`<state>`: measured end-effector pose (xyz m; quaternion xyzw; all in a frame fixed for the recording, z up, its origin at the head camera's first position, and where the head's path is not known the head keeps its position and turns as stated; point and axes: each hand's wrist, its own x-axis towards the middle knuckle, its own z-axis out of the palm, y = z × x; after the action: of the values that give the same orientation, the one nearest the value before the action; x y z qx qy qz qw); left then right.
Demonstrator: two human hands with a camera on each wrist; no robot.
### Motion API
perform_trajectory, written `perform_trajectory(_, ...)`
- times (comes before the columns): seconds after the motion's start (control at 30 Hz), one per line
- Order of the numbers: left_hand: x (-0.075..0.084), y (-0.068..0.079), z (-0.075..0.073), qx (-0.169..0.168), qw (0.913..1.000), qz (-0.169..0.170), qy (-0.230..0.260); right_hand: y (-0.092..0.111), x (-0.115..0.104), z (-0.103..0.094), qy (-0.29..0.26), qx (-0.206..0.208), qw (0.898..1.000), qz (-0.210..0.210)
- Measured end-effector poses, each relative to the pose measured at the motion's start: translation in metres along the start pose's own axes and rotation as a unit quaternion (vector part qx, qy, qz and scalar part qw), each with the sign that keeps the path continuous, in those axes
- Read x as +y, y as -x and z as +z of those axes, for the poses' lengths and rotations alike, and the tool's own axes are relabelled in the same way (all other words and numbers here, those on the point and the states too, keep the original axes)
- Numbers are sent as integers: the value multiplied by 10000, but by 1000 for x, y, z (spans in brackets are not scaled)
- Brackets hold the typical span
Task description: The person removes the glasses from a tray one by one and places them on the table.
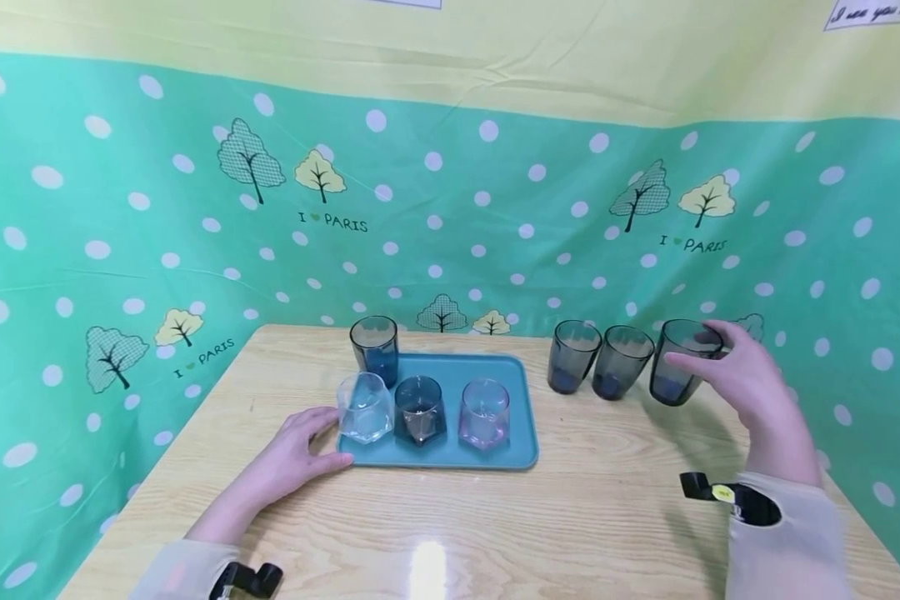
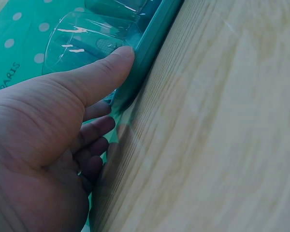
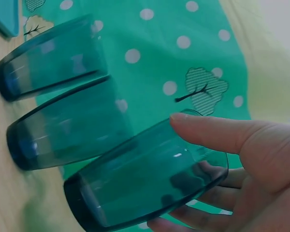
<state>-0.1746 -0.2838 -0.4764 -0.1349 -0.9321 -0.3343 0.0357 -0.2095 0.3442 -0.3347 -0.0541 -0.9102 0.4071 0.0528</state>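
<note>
My right hand (image 1: pixel 746 371) grips a tall dark-tinted drinking glass (image 1: pixel 671 371) near its rim, thumb on the near side and fingers round the back. The glass is slightly tilted, at the right end of a row beside two similar tall glasses (image 1: pixel 574 358) (image 3: pixel 63 125). My left hand (image 1: pixel 292 458) rests at the near left corner of a blue tray (image 1: pixel 438 457); its thumb lies straight against the tray edge in the left wrist view. Right by that hand, a clear short glass (image 1: pixel 365 410) stands on the tray.
Also on the tray are a short dark glass (image 1: pixel 420 412) and a short pinkish glass (image 1: pixel 484 417). Another tall dark glass (image 1: pixel 378 354) stands at its far left corner. A green dotted curtain (image 1: pixel 480 225) hangs behind the wooden table (image 1: pixel 570 517).
</note>
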Motion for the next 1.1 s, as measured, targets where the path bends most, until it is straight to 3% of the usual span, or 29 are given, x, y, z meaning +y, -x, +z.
perform_trajectory(0.4,-2,-1,1,22,10000,23,-42,-16,20,11,-353,358,9982,312)
perform_trajectory(0.7,-2,-2,1,-1,10000,5,-45,-22,32,17,-56,272,9987,437)
perform_trajectory(1.1,-1,-1,1,14,10000,17,-66,-26,38,24,-48,204,9986,490)
